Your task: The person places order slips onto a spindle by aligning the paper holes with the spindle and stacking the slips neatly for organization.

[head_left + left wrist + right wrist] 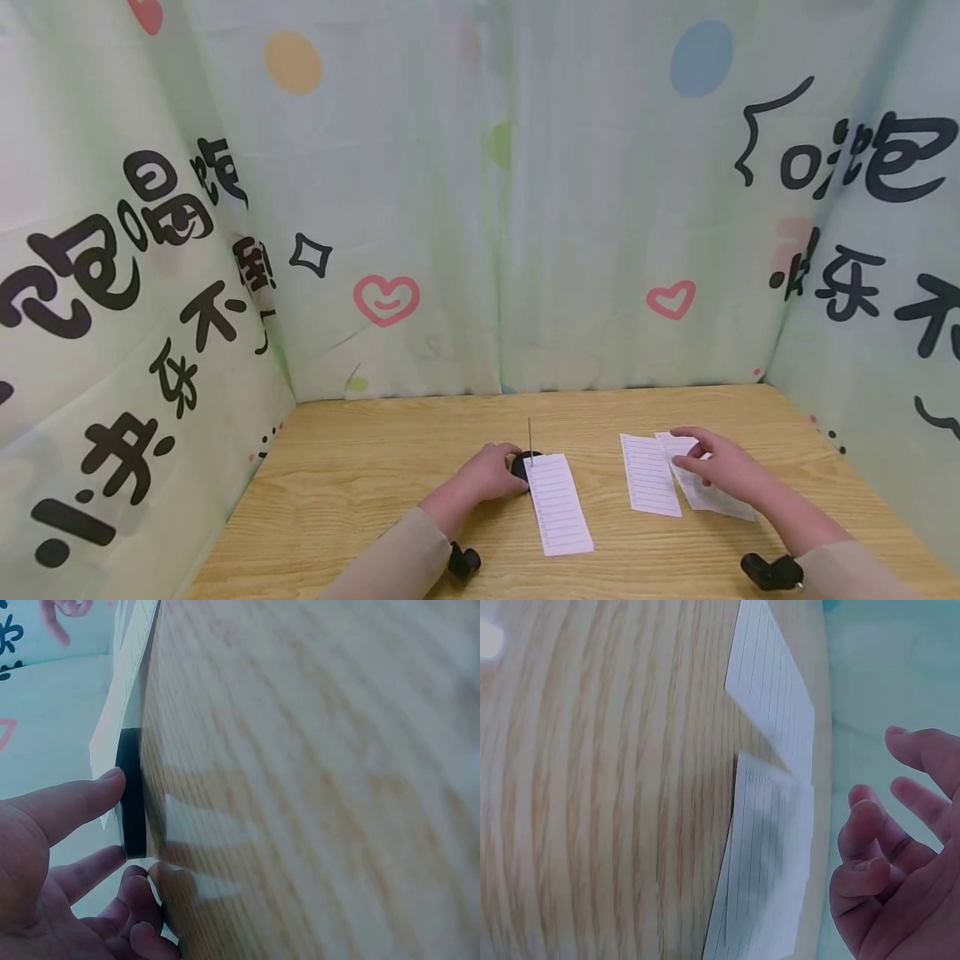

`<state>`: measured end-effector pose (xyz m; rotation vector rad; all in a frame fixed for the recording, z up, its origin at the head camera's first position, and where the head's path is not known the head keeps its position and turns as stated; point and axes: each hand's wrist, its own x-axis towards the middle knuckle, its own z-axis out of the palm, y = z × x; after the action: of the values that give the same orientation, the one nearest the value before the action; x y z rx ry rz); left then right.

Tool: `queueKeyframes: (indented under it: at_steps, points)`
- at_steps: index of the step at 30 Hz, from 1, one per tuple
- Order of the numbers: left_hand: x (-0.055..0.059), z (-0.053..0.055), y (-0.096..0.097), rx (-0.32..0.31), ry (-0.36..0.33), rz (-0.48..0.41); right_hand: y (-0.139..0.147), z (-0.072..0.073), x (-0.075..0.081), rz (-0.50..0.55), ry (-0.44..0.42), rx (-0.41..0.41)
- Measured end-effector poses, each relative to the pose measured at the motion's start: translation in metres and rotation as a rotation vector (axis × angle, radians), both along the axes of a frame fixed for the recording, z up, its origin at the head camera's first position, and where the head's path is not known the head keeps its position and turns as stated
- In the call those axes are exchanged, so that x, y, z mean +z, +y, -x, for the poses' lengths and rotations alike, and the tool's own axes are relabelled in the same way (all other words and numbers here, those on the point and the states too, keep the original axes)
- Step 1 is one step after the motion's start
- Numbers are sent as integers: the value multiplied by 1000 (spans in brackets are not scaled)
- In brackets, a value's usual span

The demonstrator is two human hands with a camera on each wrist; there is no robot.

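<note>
My left hand (491,473) holds the edge of the round black base (132,795) of a bill spike, thumb and a finger on its rim in the left wrist view. The thin metal spike (529,437) points up. A lined paper slip (561,512) lies over the base, its top end at the spike. To the right, my right hand (723,468) hovers with loosely bent fingers above lined slips (716,498), holding nothing. In the right wrist view these slips (769,847) overlap, and another slip (772,682) lies beside them.
The wooden table (360,467) carries the spike and slips. Printed curtains (450,208) enclose it at the back and on both sides. Black wrist devices (772,572) sit by each sleeve.
</note>
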<state>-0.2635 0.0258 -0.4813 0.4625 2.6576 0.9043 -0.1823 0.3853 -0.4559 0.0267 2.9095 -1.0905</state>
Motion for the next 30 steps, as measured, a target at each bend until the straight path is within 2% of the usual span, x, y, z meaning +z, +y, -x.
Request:
queueKeyframes:
  at_steps: [9,17,24,30]
  points:
    - [0,3,1,12,-6,-5,27,3,-1,-66,-12,-53]
    - [-1,5,0,23,-18,-1,40,17,-8,-141,-39,-70]
    - [-2,3,0,9,-14,-13,43,31,-15,-206,-14,-43]
    - [-1,1,0,11,-14,-25,43,40,-22,-238,-76,-43]
